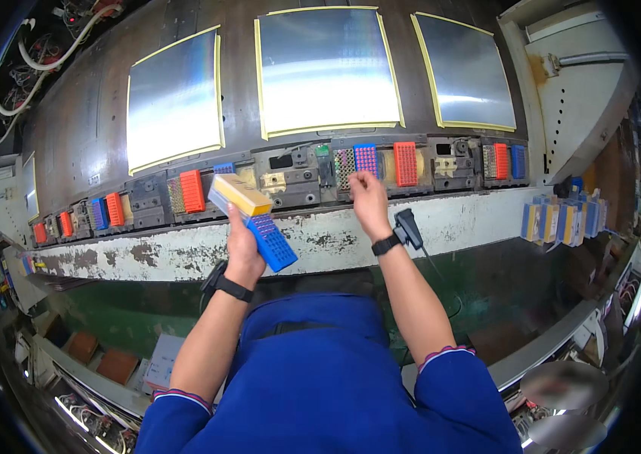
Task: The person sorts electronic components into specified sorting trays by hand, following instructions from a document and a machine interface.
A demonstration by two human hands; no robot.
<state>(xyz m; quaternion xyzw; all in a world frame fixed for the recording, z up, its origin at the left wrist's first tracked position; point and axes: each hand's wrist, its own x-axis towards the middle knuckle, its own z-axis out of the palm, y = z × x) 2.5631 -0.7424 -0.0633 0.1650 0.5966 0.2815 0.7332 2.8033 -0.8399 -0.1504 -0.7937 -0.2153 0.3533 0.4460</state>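
My left hand (241, 246) is closed around a blue perforated tray (278, 248) and a yellow-and-white carton (239, 195). The tray extends out below the carton's lower end, tilted, with pinkish pieces showing in its upper holes. Whether the tray sits inside the carton or under it I cannot tell. My right hand (370, 204) is at the machine's ledge, fingers curled together just below a blue tray of pink-topped pieces (366, 157) and a dark perforated block (344, 161). Anything between its fingertips is too small or hidden to make out.
A red perforated tray (406, 164) stands right of my right hand, and more red and blue trays line the ledge. Metal sheets edged with yellow tape (328, 72) lie beyond. Several blue-and-yellow cartons (562, 221) hang or stand at the right. A chipped white beam (471, 219) runs in front.
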